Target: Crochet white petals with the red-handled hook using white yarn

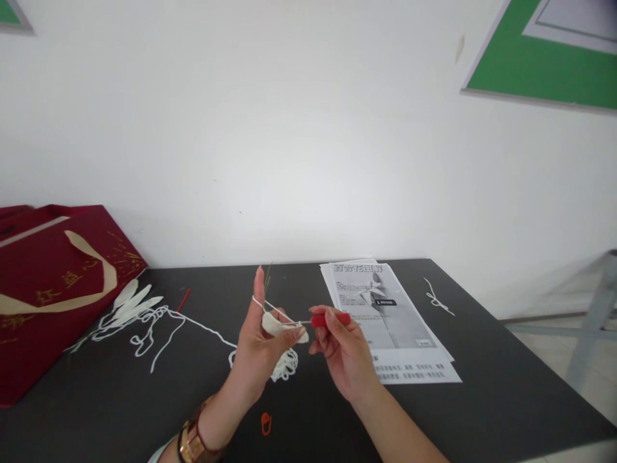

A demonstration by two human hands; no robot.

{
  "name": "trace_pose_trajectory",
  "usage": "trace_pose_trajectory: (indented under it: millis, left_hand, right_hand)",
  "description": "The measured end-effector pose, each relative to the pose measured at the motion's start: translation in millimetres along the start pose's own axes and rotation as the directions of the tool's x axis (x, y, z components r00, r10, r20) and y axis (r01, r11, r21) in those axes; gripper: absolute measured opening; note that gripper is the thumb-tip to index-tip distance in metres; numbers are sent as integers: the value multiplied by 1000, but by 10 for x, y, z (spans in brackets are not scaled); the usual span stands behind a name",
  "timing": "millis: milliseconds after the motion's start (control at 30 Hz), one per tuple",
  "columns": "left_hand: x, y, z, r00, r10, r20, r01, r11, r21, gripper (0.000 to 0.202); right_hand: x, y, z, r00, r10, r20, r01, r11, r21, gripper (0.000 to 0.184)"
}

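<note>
My left hand (263,347) is raised above the dark table (506,386), its index finger pointing up with white yarn (193,321) looped over it. Its thumb and other fingers pinch a small white crocheted piece (277,325). My right hand (344,354) grips a crochet hook by its red handle (332,319), the metal tip pointing left into the white piece. The yarn trails down from the left hand across the table to the left. A small coil of yarn (285,365) lies just under the hands.
A dark red bag with a tan strap (53,283) stands at the table's left. White crocheted petals (135,299) and a thin red stick (184,299) lie beside it. Printed instruction sheets (385,321) lie to the right, a yarn scrap (438,298) beyond them. An orange stitch marker (265,422) sits near the front.
</note>
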State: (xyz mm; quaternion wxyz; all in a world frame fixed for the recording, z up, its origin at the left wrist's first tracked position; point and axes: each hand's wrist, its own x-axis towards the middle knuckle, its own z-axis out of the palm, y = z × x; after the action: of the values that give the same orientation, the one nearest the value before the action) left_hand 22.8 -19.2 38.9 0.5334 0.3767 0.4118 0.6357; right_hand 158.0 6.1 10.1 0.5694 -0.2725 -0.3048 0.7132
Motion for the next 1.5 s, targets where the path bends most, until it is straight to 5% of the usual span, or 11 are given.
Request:
trace_pose_trajectory:
  millis: [267,467,533,667,733,800,900,967,1033,1200,1500]
  left_hand:
    - [23,-11,13,992,52,-112,-40,994,106,108]
    - [16,-27,43,991,93,-101,-84,992,96,107]
    - [11,-43,52,986,125,-108,-113,987,115,106]
    - [9,-43,30,992,66,-108,-63,998,23,106]
    - [17,-17,0,997,-66,-42,60,989,-137,102]
    - [32,24,-35,982,-179,52,187,947,-260,97]
    - [49,91,-73,956,-244,161,282,912,-298,95]
    - [48,131,-88,953,-249,174,291,912,-289,96]
    - [37,164,-100,952,-250,176,290,920,-265,100]
    - [0,223,-116,947,-255,197,282,952,-122,106]
    - [-57,263,-103,935,-274,225,270,962,51,105]
  right_hand:
    - [-61,51,-70,940,-338,31,327,875,-357,12]
    - [-93,18,-64,904,-409,125,412,758,-506,11]
    - [-110,13,-74,833,-492,252,534,597,-599,17]
    - [-138,52,-153,517,-519,681,808,32,-589,40]
    - [-141,66,-182,418,-481,771,845,-105,-524,43]
    - [-136,63,-176,457,-515,725,838,-23,-545,42]
    - [-112,57,-115,717,-540,441,690,458,-560,30]
    - [-81,70,-72,889,-390,239,455,804,-381,15]
    - [-43,90,-44,973,-186,138,206,967,-147,12]
    - [23,63,-24,991,46,124,-55,996,67,23]
    - [6,-103,-13,990,-48,135,48,999,-3,25]
